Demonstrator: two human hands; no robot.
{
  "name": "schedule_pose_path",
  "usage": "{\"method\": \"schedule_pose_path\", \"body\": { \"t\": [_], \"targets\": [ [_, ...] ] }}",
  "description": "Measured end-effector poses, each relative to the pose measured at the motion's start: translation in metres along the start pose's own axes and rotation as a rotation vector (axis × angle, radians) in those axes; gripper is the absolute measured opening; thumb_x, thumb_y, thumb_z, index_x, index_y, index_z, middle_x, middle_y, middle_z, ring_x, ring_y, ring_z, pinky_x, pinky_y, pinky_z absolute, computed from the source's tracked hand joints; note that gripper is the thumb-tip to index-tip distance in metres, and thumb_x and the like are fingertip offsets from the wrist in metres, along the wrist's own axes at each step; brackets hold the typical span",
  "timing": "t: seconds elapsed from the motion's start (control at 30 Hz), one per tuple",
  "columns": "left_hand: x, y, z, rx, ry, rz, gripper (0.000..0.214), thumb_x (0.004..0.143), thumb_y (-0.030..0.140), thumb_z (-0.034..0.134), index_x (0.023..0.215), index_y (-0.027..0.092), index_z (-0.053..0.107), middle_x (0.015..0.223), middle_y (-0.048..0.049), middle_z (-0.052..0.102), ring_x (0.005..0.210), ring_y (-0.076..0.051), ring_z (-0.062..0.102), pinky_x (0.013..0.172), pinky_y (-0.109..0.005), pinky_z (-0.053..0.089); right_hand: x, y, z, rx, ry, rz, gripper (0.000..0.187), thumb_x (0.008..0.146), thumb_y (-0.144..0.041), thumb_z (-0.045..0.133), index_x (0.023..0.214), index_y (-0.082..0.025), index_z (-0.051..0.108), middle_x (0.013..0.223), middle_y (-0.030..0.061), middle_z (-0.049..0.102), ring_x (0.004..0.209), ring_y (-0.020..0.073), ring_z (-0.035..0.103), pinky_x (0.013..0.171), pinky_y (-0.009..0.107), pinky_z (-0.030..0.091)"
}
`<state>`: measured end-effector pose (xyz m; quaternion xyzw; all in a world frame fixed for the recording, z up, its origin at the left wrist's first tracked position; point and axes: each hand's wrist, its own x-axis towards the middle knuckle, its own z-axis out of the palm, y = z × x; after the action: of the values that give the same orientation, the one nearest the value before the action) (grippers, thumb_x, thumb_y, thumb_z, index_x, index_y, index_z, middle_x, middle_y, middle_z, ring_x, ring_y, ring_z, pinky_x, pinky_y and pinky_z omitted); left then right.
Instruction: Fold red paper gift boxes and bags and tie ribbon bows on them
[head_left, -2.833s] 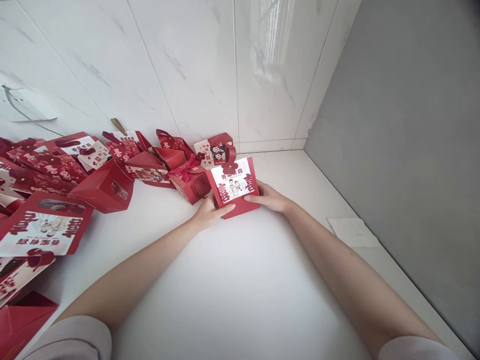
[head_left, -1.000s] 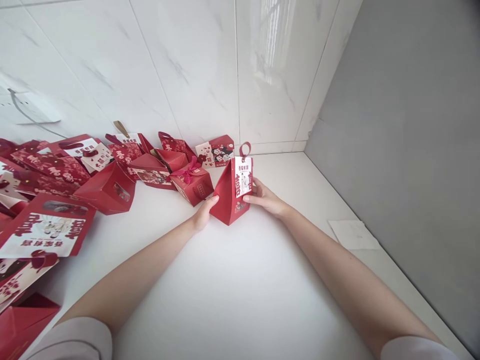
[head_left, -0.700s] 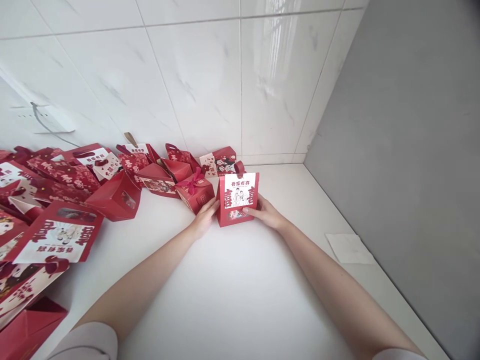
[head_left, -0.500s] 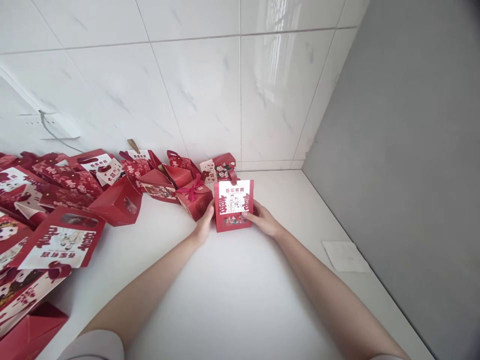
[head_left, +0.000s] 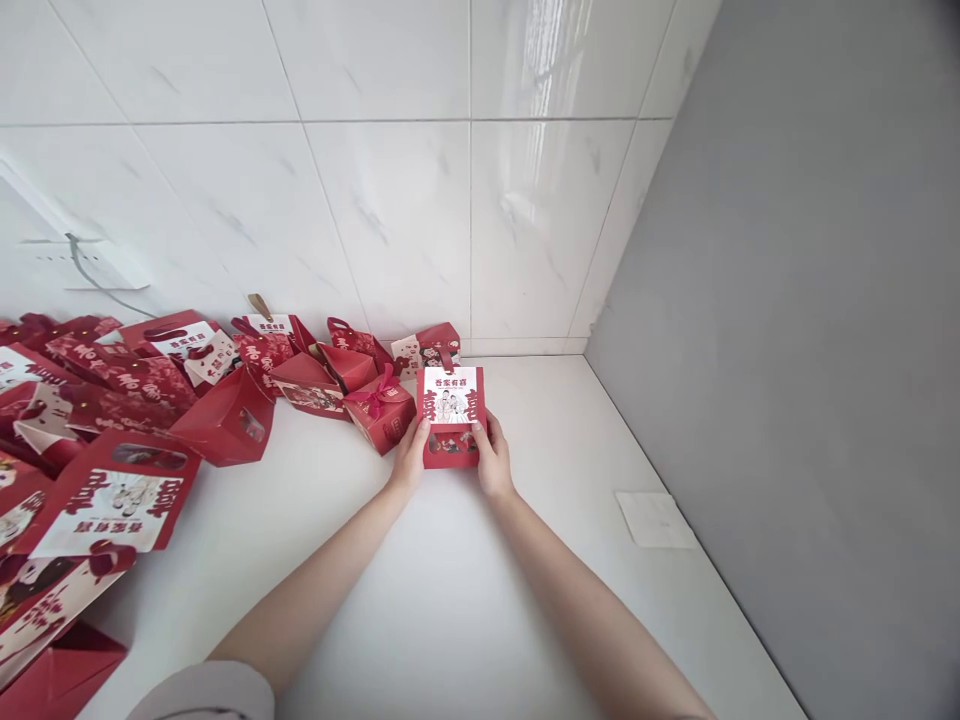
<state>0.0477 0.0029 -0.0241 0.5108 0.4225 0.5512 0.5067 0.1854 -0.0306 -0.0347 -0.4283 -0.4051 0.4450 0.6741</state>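
Note:
A red gift box point(head_left: 452, 455) with a white printed label, a small window and a ribbon loop at its top stands upright in front of me. My left hand point(head_left: 410, 455) wraps its left side, thumb on the front. On the other side my right hand point(head_left: 494, 455) grips the right edge, its thumb near the window. Just left of my left hand sits a red box with a bow point(head_left: 382, 405). Behind the held box a red and white box point(head_left: 427, 348) leans by the wall, partly covered.
Many red gift boxes point(head_left: 225, 415) crowd the left side of the white table point(head_left: 420, 620). A tiled wall point(head_left: 390, 200) rises behind, and a grey panel point(head_left: 787, 330) borders the right. A white square plate point(head_left: 654, 520) lies near that panel.
My right hand has shifted its hold, its thumb now in front on the box's right edge. My left thumb has come round onto the front. The camera view has tilted slightly.

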Motion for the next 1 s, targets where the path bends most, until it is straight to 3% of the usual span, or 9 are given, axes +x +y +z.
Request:
{"method": "schedule_pose_path", "body": {
  "t": [0.2,0.3,0.43,0.6,0.77,1.0],
  "targets": [
    [-0.012,-0.006,0.028,-0.117,0.176,0.034,0.048,0.083,0.051,0.060,0.121,0.021,0.061,0.124,-0.0081,0.064,0.117,-0.027,0.058,0.097,-0.038,0.047,-0.009,-0.012,-0.022,0.077,-0.063,0.020,0.051,0.087,-0.045,0.059,0.134,-0.025,0.051,0.142,0.0039,0.052,0.131,0.0255,0.046,0.112,0.044,0.035],
    [-0.016,-0.007,0.031,-0.136,0.130,0.026,0.046,0.083,0.049,0.061,0.118,0.020,0.063,0.122,-0.0089,0.066,0.115,-0.028,0.060,0.093,-0.037,0.049,-0.017,-0.016,-0.043,0.170,-0.107,0.058,0.052,0.087,-0.041,0.061,0.136,-0.028,0.049,0.144,0.0022,0.050,0.135,0.0258,0.042,0.113,0.045,0.032],
    [-0.012,-0.004,0.025,-0.183,0.075,-0.031,0.042,0.082,0.047,0.062,0.114,0.020,0.064,0.114,-0.0084,0.069,0.106,-0.028,0.065,0.085,-0.036,0.052,-0.019,-0.023,-0.059,0.291,-0.278,0.191,0.055,0.089,-0.042,0.058,0.141,-0.033,0.042,0.148,0.0012,0.044,0.138,0.0276,0.037,0.112,0.049,0.033],
    [-0.006,-0.002,0.022,-0.213,0.078,-0.063,0.039,0.082,0.046,0.062,0.110,0.019,0.064,0.112,-0.0077,0.069,0.103,-0.027,0.065,0.085,-0.036,0.052,-0.016,-0.032,-0.060,0.251,-0.361,0.176,0.065,0.086,-0.040,0.065,0.144,-0.041,0.034,0.156,-0.0020,0.030,0.141,0.0259,0.033,0.113,0.049,0.032],
    [-0.006,0.000,0.023,-0.224,0.068,-0.077,0.039,0.084,0.047,0.060,0.111,0.020,0.063,0.112,-0.0070,0.069,0.105,-0.027,0.064,0.087,-0.036,0.051,-0.015,-0.032,-0.060,0.202,-0.435,0.176,0.082,0.077,-0.033,0.076,0.146,-0.037,0.031,0.148,0.0034,0.043,0.137,0.0263,0.040,0.113,0.050,0.033],
    [-0.006,-0.002,0.021,-0.216,0.057,-0.126,0.039,0.086,0.048,0.058,0.113,0.020,0.062,0.116,-0.0071,0.068,0.109,-0.027,0.063,0.090,-0.036,0.050,-0.009,-0.029,-0.065,0.282,-0.450,0.267,0.083,0.074,-0.030,0.078,0.144,-0.036,0.033,0.145,0.0051,0.047,0.132,0.0268,0.046,0.113,0.051,0.031]
  ]
}}
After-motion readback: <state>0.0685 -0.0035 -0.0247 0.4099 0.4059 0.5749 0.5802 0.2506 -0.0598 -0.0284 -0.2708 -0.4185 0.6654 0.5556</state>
